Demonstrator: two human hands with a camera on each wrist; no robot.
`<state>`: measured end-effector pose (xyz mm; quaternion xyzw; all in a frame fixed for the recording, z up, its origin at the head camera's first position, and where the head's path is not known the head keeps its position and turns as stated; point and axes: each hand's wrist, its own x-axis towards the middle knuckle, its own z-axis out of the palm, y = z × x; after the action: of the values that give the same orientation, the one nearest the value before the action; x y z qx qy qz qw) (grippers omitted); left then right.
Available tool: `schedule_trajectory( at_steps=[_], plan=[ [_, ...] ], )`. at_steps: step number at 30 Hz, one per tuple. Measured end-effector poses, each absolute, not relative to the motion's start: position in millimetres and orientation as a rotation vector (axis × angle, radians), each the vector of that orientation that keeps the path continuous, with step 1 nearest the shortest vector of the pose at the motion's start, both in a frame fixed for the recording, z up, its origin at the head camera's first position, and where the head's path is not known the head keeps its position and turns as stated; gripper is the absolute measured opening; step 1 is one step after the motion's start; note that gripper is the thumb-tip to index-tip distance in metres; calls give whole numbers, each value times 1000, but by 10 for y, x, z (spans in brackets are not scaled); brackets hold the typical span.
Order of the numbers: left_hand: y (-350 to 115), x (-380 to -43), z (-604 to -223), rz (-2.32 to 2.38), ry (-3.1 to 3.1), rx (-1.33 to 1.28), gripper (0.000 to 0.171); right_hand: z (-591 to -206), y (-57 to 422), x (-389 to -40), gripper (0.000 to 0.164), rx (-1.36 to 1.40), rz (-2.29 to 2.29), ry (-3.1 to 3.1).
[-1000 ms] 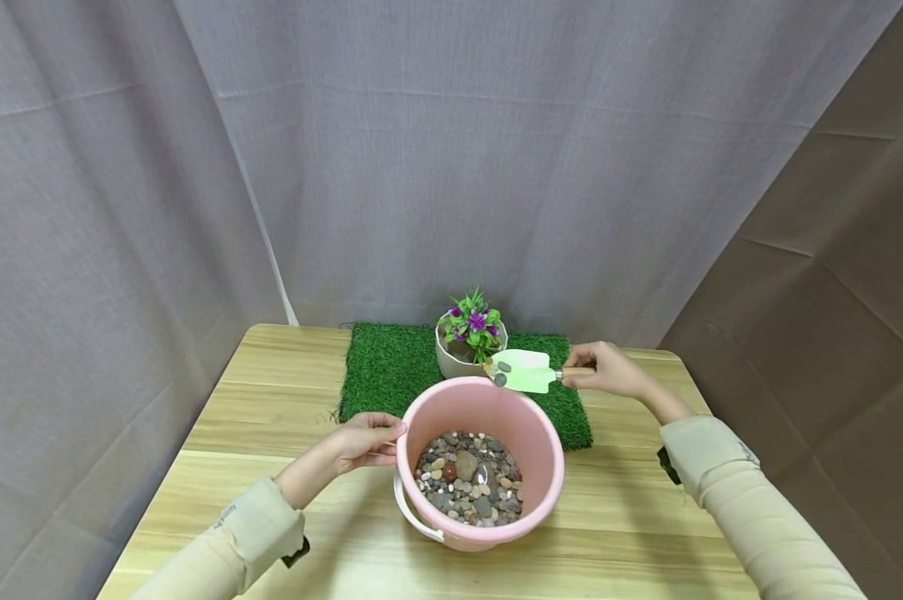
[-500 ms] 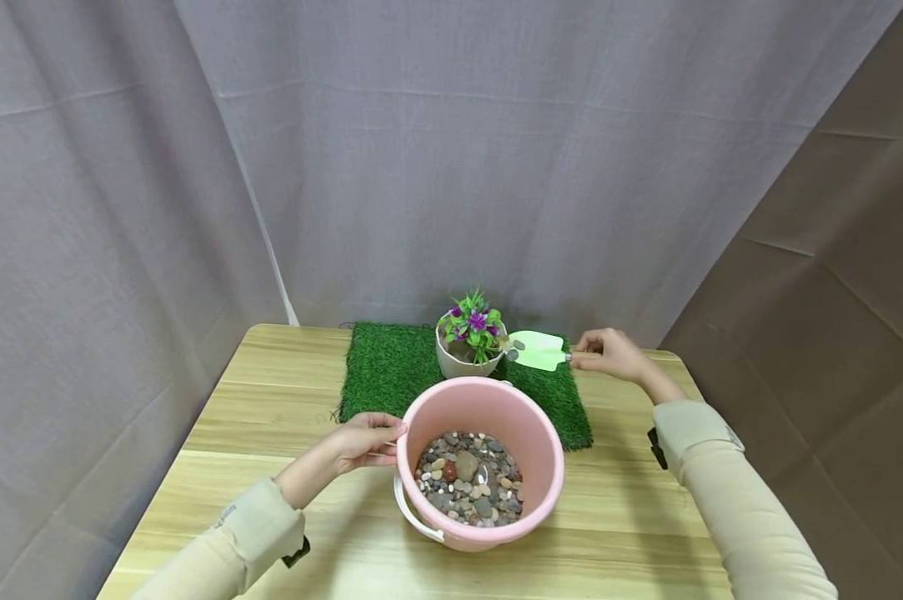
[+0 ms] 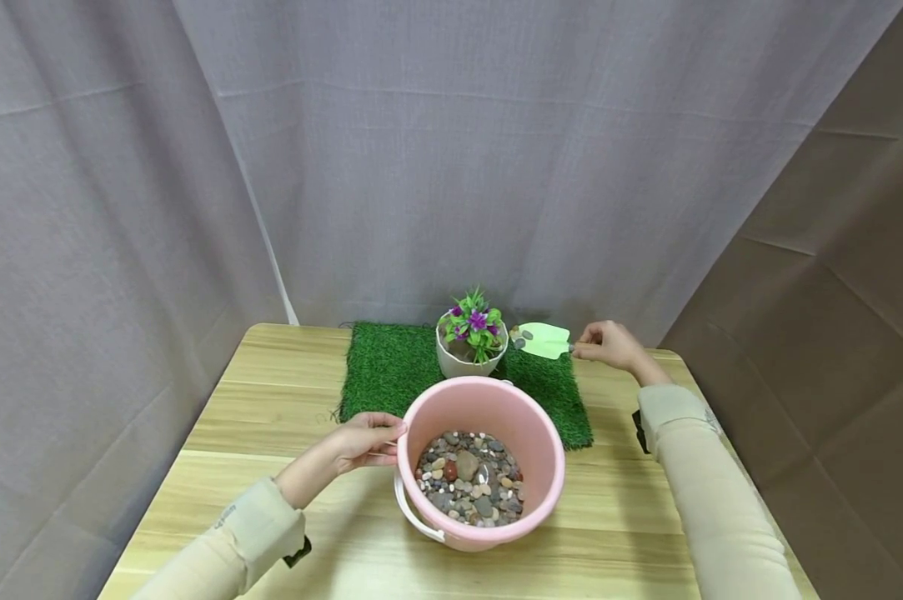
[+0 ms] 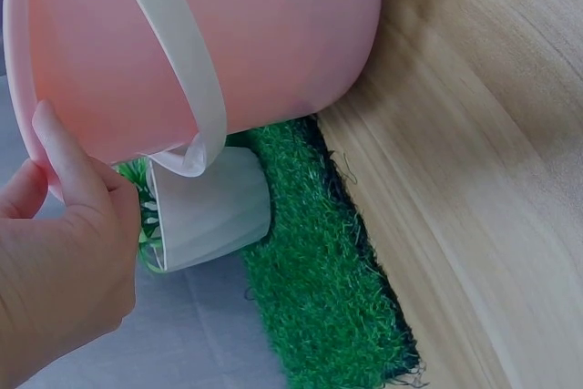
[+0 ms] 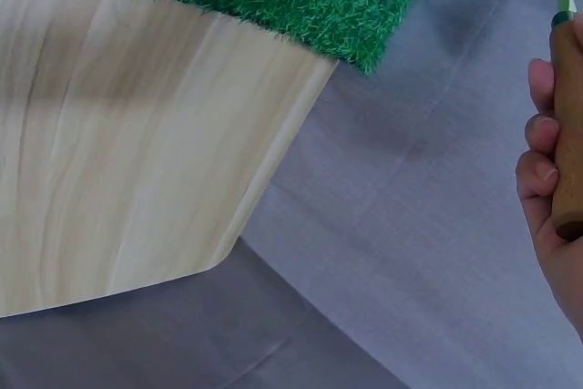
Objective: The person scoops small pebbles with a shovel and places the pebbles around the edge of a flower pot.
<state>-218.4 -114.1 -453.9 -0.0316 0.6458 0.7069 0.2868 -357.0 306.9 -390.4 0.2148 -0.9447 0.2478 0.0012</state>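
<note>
A person's left hand pinches the rim of a pink bucket between thumb and fingers. Just below those fingers hangs the white bail handle; to their right, I see pebbles covering the bucket's floor. Beyond the fingers, partly blocked by the bucket, a fake-grass mat bears a white flowerpot with purple flowers. Farther right, beside the pot, a pale-green trowel carries a few stones at its tip, its wooden handle gripped in the right hand's curled fingers.

Even, soft brightness with blurred shadows on the wooden table, right wrist view dimmer
</note>
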Motion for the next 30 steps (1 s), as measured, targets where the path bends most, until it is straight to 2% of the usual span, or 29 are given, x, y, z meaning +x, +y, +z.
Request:
schedule_trajectory(
  at_steps=[13,17,27,30],
  plan=[
    [-1155,-2186,-4530,1885,1720,-68,30,-3847,2671,-3781,18,521,550,-3095],
    [-1147,-2183,-4522,1882,1720,-61,31,-3800,2508,-3830,13,477,431,-3105],
    [-1135,-2171,-4506,1886,1722,-68,28,-3728,2255,-3823,6,566,171,-3033],
    [-1138,-2168,-4506,1888,1722,-71,30,-3732,2243,-3806,10,614,103,-3002]
  ],
)
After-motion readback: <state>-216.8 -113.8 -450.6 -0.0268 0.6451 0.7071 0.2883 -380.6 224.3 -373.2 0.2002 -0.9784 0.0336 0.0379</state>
